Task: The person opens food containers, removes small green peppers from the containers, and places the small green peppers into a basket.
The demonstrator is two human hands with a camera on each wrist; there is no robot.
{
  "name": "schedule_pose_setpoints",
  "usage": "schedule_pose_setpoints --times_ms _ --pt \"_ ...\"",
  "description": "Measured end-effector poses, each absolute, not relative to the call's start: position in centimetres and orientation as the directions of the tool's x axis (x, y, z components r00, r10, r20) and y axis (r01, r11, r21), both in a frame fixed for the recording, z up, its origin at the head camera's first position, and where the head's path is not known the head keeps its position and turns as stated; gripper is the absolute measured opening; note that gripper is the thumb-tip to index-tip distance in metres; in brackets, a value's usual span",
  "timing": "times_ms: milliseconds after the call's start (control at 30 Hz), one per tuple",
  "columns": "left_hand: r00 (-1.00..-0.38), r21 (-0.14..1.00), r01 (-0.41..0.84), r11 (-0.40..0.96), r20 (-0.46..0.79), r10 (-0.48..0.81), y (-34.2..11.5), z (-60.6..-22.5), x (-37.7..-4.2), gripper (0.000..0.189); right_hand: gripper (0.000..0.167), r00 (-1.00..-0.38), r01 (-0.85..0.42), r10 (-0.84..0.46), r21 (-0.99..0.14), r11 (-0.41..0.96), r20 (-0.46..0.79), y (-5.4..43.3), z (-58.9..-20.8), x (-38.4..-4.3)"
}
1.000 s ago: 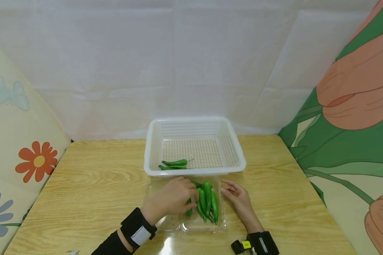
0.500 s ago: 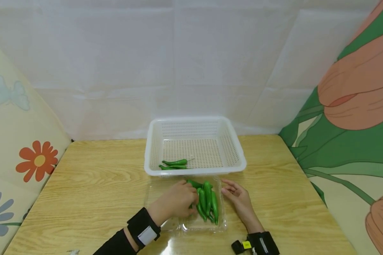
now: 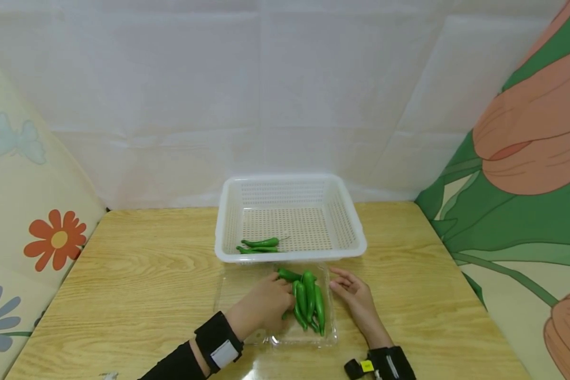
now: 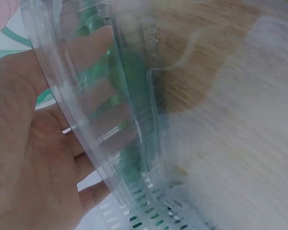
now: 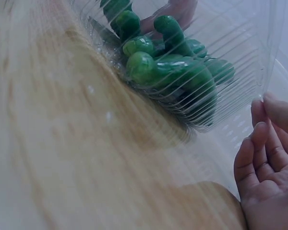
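Observation:
A clear plastic clamshell container (image 3: 309, 339) lies unfolded on the wooden table, with several green chili peppers (image 3: 310, 295) in its right half. My left hand (image 3: 266, 303) reaches into that half, fingers curled down at the left side of the pile around a pepper, which it mostly hides. In the left wrist view, its fingers (image 4: 93, 48) show through the plastic wall against green peppers (image 4: 134, 91). My right hand (image 3: 356, 295) is at the container's right side. Its thumb and forefinger pinch the rim in the right wrist view, the other fingers (image 5: 261, 153) loosely bent.
A white perforated basket (image 3: 351, 221) stands directly behind the container, with a few green chili peppers (image 3: 261, 243) near its front left. Behind the wooden table (image 3: 147, 264) hangs a white sheet. Patterned cloths flank both sides.
My left hand has shifted slightly right toward the pile, uncovering more of the pepper at the back. My right hand and the basket stay in place.

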State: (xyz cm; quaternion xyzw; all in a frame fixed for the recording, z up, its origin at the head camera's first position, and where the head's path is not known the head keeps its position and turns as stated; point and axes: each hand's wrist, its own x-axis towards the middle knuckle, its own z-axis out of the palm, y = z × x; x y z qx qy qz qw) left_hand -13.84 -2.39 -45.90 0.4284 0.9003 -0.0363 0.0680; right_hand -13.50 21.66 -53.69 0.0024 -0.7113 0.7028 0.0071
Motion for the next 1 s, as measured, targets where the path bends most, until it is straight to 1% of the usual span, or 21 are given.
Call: schedule_pose_setpoints --times_ms 367,500,700,800,1000 --pt "-0.665 -0.030 0.739 0.673 -0.198 0.720 -2.11 -45.51 -13.49 0.023 0.039 -1.000 -0.017 0.003 -1.000 0.006 0.017 21.61 -53.76 -13.45" --pt "-0.668 -0.065 0.738 0.672 -0.209 0.714 -1.91 -45.58 -13.51 0.024 0.040 -1.000 -0.017 0.004 -1.000 -0.014 0.017 21.60 -53.82 -13.45" --pt "-0.672 -0.081 0.735 0.673 -0.216 0.708 -1.75 -45.62 -13.56 0.025 0.039 -1.000 -0.023 0.002 -0.999 -0.026 0.023 21.61 -53.94 -13.53" --pt "-0.669 -0.094 0.741 0.665 -0.196 0.717 -1.78 -45.58 -13.51 0.030 0.039 -1.000 -0.022 0.001 -0.999 -0.024 0.022 21.64 -53.96 -13.53" --pt "-0.661 -0.113 0.750 0.652 -0.175 0.730 -1.86 -45.24 -13.44 0.047 0.039 -1.000 -0.022 0.001 -0.999 -0.025 0.022 21.64 -53.89 -13.55"
